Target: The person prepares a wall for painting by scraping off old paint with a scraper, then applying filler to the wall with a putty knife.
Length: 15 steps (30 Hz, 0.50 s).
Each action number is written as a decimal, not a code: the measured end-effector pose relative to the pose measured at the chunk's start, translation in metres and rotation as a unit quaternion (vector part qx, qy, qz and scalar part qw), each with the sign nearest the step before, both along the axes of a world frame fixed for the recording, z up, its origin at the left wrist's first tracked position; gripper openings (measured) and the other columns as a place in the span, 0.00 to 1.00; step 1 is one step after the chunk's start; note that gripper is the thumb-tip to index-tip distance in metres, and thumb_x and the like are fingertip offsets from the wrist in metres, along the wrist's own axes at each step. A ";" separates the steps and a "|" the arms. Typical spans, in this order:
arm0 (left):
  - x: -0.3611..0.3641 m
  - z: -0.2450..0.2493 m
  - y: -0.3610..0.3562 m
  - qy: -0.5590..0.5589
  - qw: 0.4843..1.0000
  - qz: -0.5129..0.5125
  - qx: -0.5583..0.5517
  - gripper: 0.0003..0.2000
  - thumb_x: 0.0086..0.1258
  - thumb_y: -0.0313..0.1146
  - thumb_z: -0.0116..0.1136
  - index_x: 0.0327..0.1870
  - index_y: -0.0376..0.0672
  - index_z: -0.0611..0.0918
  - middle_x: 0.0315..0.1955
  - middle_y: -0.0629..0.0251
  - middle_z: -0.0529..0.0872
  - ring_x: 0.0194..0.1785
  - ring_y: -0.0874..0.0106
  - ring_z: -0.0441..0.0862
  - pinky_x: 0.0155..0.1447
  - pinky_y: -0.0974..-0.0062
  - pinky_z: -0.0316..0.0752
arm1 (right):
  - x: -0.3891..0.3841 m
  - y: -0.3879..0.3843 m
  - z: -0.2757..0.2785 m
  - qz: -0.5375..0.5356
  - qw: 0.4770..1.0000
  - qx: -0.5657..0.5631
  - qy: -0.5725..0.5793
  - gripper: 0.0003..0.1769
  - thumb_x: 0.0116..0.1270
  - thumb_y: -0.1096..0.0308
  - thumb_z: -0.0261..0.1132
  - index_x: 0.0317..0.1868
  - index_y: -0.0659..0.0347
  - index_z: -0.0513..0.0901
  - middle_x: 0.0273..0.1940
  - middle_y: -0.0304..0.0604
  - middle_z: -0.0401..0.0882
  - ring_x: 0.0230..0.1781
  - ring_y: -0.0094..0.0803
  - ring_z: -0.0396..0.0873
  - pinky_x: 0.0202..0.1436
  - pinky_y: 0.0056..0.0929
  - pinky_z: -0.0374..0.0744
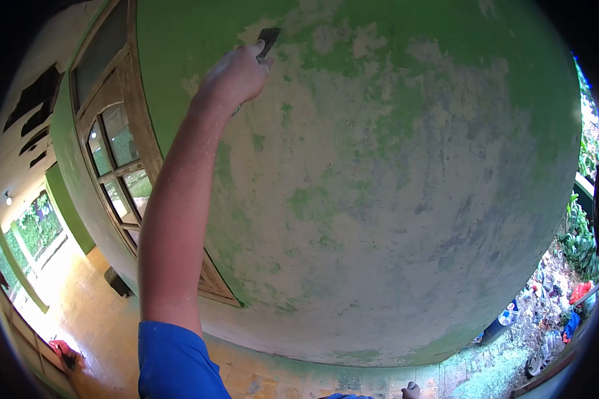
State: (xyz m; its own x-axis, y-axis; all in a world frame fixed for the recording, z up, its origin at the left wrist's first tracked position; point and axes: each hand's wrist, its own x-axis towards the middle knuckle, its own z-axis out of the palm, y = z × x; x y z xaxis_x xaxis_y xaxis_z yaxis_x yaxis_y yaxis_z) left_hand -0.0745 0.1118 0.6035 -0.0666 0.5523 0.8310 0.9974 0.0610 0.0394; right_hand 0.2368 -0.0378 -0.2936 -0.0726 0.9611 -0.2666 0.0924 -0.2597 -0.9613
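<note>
Green wall [353, 233]: patchy, partly bare.
Scraper [269, 41]: before the wall's upper part, blade up, long axis slanting up rightward.
Left hand [235, 76]: raised, fingers wrapped around the scraper; the nearer one.
Right hand [411, 392]: low, well apart; cannot tell whether it grips anything.

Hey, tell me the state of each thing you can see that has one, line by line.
Dark flat-bladed scraper: held up at the wall; contact unclear.
Bare left hand: closed around the scraper.
Bare right hand: low, partly cut off; grip unclear.
Green-painted wall: patchily bared to pale grey.
Brown wooden-framed glass window: open or shut unclear.
Pale flat ceiling: marked by dark gaps.
Yellowish tiled floor: brightly lit at far left.
</note>
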 end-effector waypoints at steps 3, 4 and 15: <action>-0.009 0.006 0.014 0.026 0.999 -0.007 0.021 0.24 0.68 0.44 0.48 0.65 0.51 0.69 0.34 0.48 0.83 0.35 0.54 0.82 0.42 0.60 0.75 | -0.002 0.000 0.012 0.011 1.000 0.005 -0.003 0.18 0.67 0.53 0.58 0.27 0.57 0.71 0.18 0.41 0.66 0.16 0.31 0.65 0.19 0.29 0.63; -0.011 0.006 0.022 0.056 0.997 0.001 0.057 0.23 0.68 0.44 0.48 0.64 0.50 0.70 0.33 0.48 0.83 0.34 0.54 0.82 0.41 0.59 0.75 | 0.000 0.001 0.015 0.016 1.000 0.008 -0.006 0.18 0.67 0.53 0.58 0.26 0.57 0.71 0.18 0.41 0.66 0.16 0.31 0.65 0.19 0.29 0.63; -0.021 -0.118 -0.055 -0.098 0.963 -0.244 -0.055 0.32 0.62 0.33 0.59 0.67 0.38 0.62 0.35 0.49 0.82 0.37 0.66 0.81 0.43 0.67 0.74 | -0.012 0.081 0.073 0.080 0.992 0.092 -0.027 0.19 0.68 0.53 0.58 0.25 0.57 0.70 0.16 0.39 0.66 0.13 0.29 0.65 0.16 0.28 0.62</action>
